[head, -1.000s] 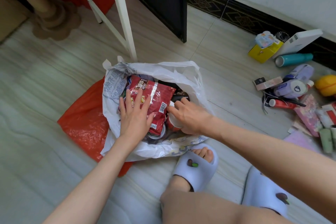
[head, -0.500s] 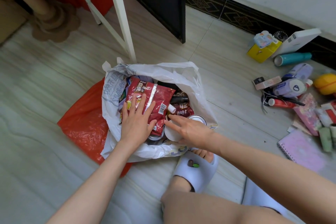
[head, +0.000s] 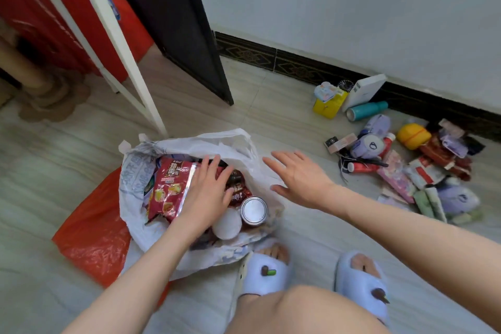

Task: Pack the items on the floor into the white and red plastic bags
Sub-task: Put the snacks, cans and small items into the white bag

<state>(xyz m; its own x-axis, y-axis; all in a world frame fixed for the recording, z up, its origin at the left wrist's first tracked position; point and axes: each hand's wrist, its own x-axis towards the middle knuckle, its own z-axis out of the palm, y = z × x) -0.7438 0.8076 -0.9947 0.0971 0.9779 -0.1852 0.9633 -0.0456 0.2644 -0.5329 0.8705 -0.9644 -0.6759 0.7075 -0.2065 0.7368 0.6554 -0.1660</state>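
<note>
though crinkly, white plastic bag [head: 227, 144] bulging

The left hand [head: 207, 192] lies palm down with fingers straight and a little spread, thumb out to its right, pressing flat on what is beneath it. Its forearm runs back toward the lower left. The right hand [head: 301, 180] hangs in the air to the right of the left hand, palm down, fingers straight and fanned, gripping nothing. Its forearm stretches away to the lower right. Both knees are bent, and both feet wear slippers.
</note>
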